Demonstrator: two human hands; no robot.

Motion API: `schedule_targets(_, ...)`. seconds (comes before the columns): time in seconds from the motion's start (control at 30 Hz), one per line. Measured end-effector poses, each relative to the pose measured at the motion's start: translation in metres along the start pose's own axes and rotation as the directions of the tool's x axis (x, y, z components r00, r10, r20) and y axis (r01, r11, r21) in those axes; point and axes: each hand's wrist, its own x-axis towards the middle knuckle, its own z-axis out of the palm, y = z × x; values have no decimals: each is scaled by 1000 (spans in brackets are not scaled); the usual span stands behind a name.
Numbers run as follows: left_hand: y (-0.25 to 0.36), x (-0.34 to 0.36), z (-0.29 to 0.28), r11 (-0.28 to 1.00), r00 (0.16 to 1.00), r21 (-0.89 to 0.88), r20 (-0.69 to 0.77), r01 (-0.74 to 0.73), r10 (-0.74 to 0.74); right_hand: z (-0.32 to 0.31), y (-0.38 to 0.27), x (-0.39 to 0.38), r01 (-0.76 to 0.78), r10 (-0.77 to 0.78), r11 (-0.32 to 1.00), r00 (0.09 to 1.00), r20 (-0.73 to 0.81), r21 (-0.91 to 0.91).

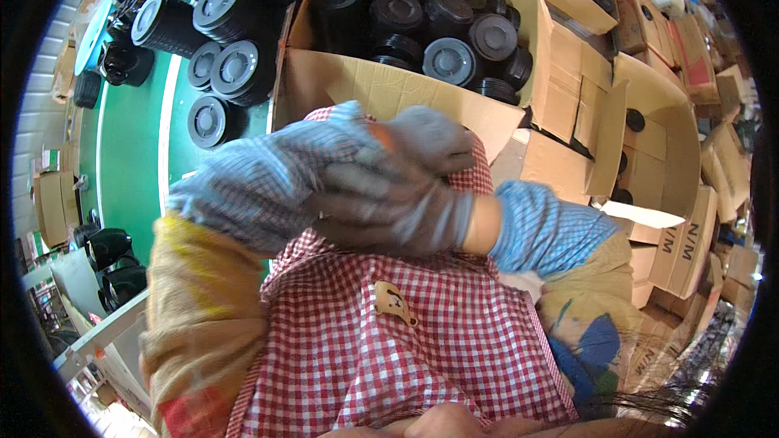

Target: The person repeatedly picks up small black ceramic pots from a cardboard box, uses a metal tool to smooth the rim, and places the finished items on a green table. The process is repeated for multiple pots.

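Note:
Both of my forearms cross in front of my chest, in grey work gloves blurred by motion. My left hand (432, 139) is curled into a rounded fist, with nothing visible in it. A blue checked sleeve cover (251, 182) wraps my left forearm, and a strip of bare wrist shows past its cuff. Over that forearm lies my right hand (385, 203), its fingers closed against the left sleeve cover near the cuff; the fingertips are smeared. Another blue checked sleeve cover (548, 227) is on my right arm, with bare wrist between it and the glove.
Ahead stands an open cardboard box (389, 81) holding many black round parts. Stacks of black discs (223, 8) rest on a green table (126, 130) to the left. More open cartons (657, 142) crowd the right side. A red checked apron (389, 349) covers my front.

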Motion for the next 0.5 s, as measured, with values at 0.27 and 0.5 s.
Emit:
schedule_targets(0.27,-47,-4,11,984,989,-101,-18,146,-149,-12,-8,2,-202,148,955,960,237,220)
schedule_targets(0.5,-58,-53,52,947,903,-232,-414,-223,111,-25,35,-59,-408,254,820,888,383,402)
